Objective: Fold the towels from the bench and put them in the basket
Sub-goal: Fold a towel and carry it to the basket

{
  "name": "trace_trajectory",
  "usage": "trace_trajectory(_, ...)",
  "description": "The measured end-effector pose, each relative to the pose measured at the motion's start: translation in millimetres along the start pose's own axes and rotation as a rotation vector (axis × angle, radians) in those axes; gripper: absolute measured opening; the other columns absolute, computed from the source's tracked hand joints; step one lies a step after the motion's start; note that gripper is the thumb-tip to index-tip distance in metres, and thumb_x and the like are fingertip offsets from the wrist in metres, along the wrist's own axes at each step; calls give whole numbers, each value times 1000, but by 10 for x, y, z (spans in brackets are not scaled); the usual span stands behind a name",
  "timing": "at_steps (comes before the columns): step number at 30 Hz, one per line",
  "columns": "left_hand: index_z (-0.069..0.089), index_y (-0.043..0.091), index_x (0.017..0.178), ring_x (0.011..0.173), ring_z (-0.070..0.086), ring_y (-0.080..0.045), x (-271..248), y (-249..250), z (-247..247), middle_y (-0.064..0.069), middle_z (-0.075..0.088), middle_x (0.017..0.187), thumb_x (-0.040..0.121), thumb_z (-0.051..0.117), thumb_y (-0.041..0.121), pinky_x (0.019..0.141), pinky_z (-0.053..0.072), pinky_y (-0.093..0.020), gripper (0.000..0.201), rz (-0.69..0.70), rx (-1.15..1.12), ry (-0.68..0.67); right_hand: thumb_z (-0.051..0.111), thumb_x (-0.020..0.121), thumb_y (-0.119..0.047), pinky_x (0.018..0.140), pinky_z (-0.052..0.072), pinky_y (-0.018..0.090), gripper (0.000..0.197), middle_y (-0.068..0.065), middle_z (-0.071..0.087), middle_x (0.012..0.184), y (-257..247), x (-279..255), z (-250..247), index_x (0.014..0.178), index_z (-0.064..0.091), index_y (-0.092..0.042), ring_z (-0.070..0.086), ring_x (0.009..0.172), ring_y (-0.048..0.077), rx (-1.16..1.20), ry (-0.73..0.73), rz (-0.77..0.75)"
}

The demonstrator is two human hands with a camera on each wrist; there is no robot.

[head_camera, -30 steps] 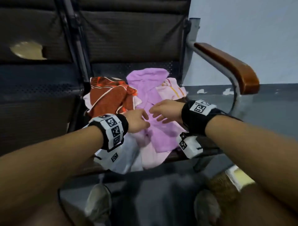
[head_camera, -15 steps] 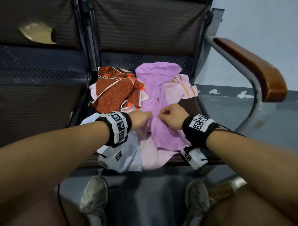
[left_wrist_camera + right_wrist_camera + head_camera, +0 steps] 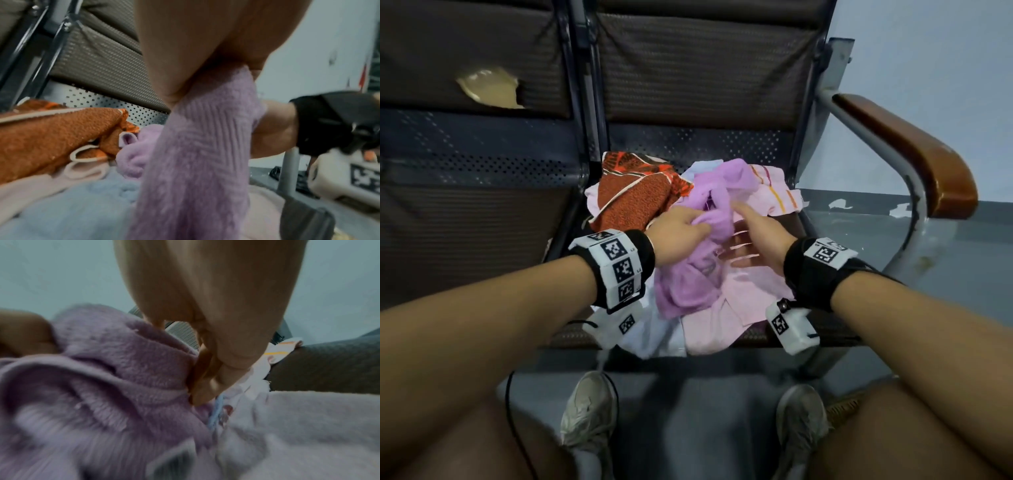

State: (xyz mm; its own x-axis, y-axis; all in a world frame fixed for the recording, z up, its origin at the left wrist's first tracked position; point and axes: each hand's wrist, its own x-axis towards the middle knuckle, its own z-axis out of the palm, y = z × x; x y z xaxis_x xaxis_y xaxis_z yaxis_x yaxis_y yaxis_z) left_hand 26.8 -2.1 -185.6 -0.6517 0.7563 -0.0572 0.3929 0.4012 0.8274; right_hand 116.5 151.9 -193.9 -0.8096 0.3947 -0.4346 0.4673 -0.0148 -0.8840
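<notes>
Towels lie heaped on the right-hand seat of the tabletop [image 3: 722, 144], none of them folded yet; the basket is not clearly in view. Toward the left edge of that seat sits the orange-brown towel [image 3: 633, 202], bunched and resting on a pale pink edge, well clear of both hands. Below it, at the front edge, a pale blue towel [image 3: 654, 332] spills over the lip under the left wrist.

Next comes the left hand [image 3: 681, 233], whose fingers [image 3: 697, 222] curl round a gathered ridge of the lilac towel [image 3: 688, 287]. From the left wrist view the cloth hangs from that grip as a taut column, so it seems to be lifted free of the heap, probably to separate one piece before folding. Its far end [image 3: 726, 178] trails toward the seat's back edge, over the other cloths.

Just right of the raised fold, the right hand [image 3: 753, 240] is spread with straight, loose fingers [image 3: 739, 209], holding nothing. In the right wrist view the fingertips lie against the lilac pile's side, touching or nearly so; I judge it is feeling for an edge or corner to take.

Under that hand lies the pink towel [image 3: 753, 291], flat across the seat, its striped end [image 3: 777, 195] reaching the right back corner beside the wooden armrest [image 3: 914, 157].
</notes>
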Motion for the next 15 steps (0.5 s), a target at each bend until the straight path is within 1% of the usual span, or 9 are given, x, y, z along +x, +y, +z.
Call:
trace_trajectory(1,43,20,53,52,34,-11,-44,37,10,6,39,54,80,53,20,55,25,-30,29,20,-5,-52,55,93,-54,62,56,28,50,11,75,89,5,7,-33,102,72,-8,71,73,23,53,27,-3)
trace_trajectory(3,42,19,49,44,30,-6,-108,87,32,10,37,48,78,56,20,53,23,-29,32,17,-37,-127,63,94,-28,56,53,24,28,10,70,87,27,3,-39,103,71,-2,66,73,22,67,22,-38)
trace_trajectory(5,47,19,45,44,34,-2,-137,84,49,12,40,46,87,60,15,55,28,-29,44,-20,-11,-162,58,91,2,53,46,24,11,11,59,79,-4,-12,-5,85,66,-1,54,66,20,55,51,-95)
trace_trajectory(6,50,20,47,51,41,-3,-164,92,39,11,47,51,91,58,20,60,35,-31,44,-54,5,-190,54,89,8,50,41,24,20,9,53,72,-47,-16,8,75,60,-5,48,61,18,76,79,-121)
trace_trajectory(8,61,23,69,78,58,-14,-180,65,23,0,64,82,93,54,47,83,48,-43,34,-129,12,-223,46,87,10,51,39,26,28,8,46,68,-179,-37,30,69,54,-9,43,61,18,222,83,-149)
trace_trajectory(10,65,22,112,108,63,-24,-185,48,24,-7,67,117,80,59,68,101,48,-48,56,-171,-40,-183,38,85,9,63,48,29,24,13,53,80,-314,-82,60,81,58,-4,53,75,23,386,47,-160)
trace_trajectory(12,43,13,143,123,58,-22,-176,91,31,-5,60,134,68,77,59,106,47,-44,94,-129,-171,-64,33,81,9,79,57,35,31,17,56,96,-386,-142,121,99,56,1,63,92,29,541,-27,-152)
trace_trajectory(14,53,8,136,120,62,-23,-150,132,45,-7,66,128,69,88,33,104,49,-43,80,-36,-279,13,30,77,9,86,59,36,36,20,55,98,-403,-192,186,101,55,3,64,98,30,597,-118,-172)
trace_trajectory(15,62,8,127,116,65,-26,-135,154,46,-10,70,121,67,89,24,101,52,-45,67,-18,-297,46,30,76,8,76,60,32,35,20,56,94,-399,-209,194,99,57,5,62,93,28,573,-120,-190)
